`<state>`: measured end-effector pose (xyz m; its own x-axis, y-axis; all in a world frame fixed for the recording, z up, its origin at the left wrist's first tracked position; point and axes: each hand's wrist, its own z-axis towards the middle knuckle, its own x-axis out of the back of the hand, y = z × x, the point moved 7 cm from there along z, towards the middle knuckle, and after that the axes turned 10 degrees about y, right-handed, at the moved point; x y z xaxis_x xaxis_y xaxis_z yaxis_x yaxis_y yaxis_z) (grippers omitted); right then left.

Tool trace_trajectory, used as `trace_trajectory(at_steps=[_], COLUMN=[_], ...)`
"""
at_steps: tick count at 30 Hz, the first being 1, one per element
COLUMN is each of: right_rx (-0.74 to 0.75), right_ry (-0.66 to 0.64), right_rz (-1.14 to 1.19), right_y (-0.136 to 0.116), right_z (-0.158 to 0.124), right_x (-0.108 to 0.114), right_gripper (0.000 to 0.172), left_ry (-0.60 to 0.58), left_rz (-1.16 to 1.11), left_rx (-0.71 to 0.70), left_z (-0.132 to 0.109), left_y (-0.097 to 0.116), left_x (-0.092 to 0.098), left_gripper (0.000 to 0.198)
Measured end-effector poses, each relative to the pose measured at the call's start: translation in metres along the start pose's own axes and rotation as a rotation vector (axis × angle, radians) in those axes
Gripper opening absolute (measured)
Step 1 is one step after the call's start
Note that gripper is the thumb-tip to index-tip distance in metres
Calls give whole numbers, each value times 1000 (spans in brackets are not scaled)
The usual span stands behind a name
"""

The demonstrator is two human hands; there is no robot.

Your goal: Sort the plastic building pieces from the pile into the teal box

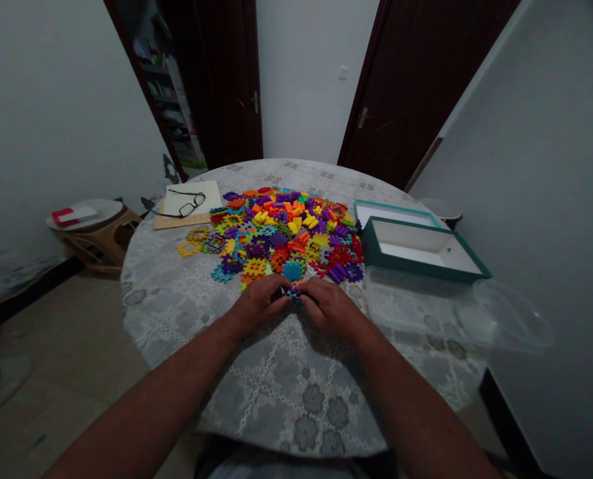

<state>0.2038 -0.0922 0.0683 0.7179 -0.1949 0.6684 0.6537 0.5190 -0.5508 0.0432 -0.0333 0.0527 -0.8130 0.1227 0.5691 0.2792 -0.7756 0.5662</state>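
Both my hands meet at the near edge of a heap of colourful plastic building pieces point(279, 238). My left hand point(263, 301) and my right hand point(329, 305) pinch small interlocking building pieces point(294, 293) between their fingertips; blue and purple parts show, but the fingers hide most of their shape. A square blue piece with toothed edges point(293, 270) lies just beyond the fingertips. Left of it is a yellow toothed piece point(255, 267). Short yellow, orange and purple tubes point(291, 211) top the heap.
At the left lie black-framed glasses point(187, 209) on a pale pad and board point(211, 193). To the right stand an open green box point(420, 247), its lid point(396, 211) and clear plastic containers point(406, 299). A patterned cloth point(176, 313) covers the round table.
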Motion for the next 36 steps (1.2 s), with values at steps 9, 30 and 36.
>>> trace_trajectory(at_steps=[9, 30, 36], right_rx=[-246, -405, -314], right_ry=[176, 46, 167], right_rz=[-293, -397, -388], right_y=[29, 49, 43], right_z=[-1, -13, -4], right_x=[26, 11, 17], right_gripper=[36, 33, 33], left_ry=[53, -39, 8], left_rz=[27, -4, 59], left_rx=[19, -71, 15], left_z=[0, -2, 0], left_y=[-1, 18, 7], left_x=[7, 2, 1], left_gripper=[12, 18, 15])
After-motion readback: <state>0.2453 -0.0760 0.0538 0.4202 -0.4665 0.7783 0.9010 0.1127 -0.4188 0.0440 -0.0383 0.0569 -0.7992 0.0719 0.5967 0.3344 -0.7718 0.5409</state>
